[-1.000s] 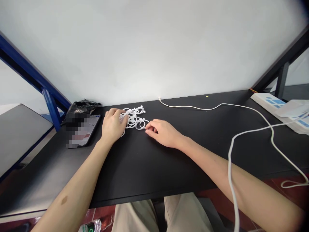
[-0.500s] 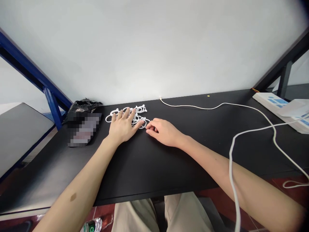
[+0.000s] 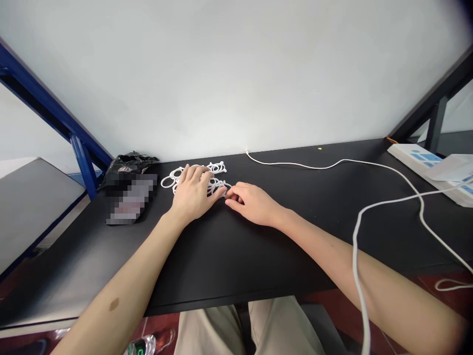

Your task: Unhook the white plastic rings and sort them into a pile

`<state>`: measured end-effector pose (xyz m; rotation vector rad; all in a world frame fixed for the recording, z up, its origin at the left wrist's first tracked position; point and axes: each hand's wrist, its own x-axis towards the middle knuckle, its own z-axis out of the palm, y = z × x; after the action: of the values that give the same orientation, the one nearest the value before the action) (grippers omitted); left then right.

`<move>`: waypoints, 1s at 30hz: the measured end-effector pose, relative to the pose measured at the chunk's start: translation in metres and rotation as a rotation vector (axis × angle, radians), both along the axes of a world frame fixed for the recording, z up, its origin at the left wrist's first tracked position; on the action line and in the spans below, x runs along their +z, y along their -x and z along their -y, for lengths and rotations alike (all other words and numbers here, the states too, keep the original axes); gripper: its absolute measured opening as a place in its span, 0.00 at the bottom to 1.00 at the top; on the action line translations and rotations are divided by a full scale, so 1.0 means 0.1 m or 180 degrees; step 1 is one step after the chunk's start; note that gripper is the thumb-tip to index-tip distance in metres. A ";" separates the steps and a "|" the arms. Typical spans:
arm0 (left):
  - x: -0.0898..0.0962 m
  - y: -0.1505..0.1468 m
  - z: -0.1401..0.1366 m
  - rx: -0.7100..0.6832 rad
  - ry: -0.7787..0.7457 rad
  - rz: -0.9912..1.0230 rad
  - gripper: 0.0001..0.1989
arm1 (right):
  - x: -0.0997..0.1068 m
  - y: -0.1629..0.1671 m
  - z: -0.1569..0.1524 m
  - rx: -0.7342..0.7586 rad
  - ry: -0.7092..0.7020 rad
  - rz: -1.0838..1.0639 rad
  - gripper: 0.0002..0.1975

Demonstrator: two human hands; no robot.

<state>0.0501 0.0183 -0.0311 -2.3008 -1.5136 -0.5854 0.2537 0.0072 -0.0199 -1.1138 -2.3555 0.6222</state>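
Note:
A heap of white curtain rings (image 3: 167, 182), loops with small knobs, lies on the black tabletop (image 3: 236, 251) near the wall. My left hand (image 3: 192, 192) rests palm down over the heap, fingers apart and a little bent, its thumb reaching to the right edge of the rings. It hides the middle of the heap. Close beside that thumb, my right hand (image 3: 253, 203) has its fingers curled and its fingertips closed at the rim of the rightmost ring; the contact itself is partly hidden.
A crumpled black plastic bag (image 3: 129, 165) and a blurred-out packet (image 3: 131, 199) lie at the left. A white cable (image 3: 314, 166) crosses the back right and loops over my right forearm. A white-and-blue box (image 3: 424, 158) stands at the far right. Blue frame bars (image 3: 83, 165) rise at the left.
My left hand has drawn its fingers in and slid slightly right over the rings, uncovering loops on the left. My right hand stays nearly in place.

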 end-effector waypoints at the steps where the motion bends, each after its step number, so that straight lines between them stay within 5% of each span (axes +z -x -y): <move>1: 0.02 -0.02 0.01 -0.0168 0.0000 0.0004 0.20 | 0.00 0.00 0.00 -0.0004 -0.0001 0.0018 0.08; 8: -0.02 0.01 -0.02 -0.0526 0.0306 0.0103 0.15 | 0.03 0.00 0.02 -0.0002 0.0089 0.0011 0.09; 22: 0.01 0.04 -0.01 -0.0070 0.0184 0.0105 0.22 | 0.03 0.00 0.02 -0.0009 0.0074 0.0030 0.08; 30: 0.00 0.11 -0.04 0.0324 -0.0057 0.0112 0.15 | 0.03 -0.01 0.02 0.0001 0.0073 0.0015 0.09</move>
<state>0.0392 0.0223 -0.0311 -2.1960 -1.6240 -0.6121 0.2543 0.0051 -0.0164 -1.1258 -2.3582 0.6489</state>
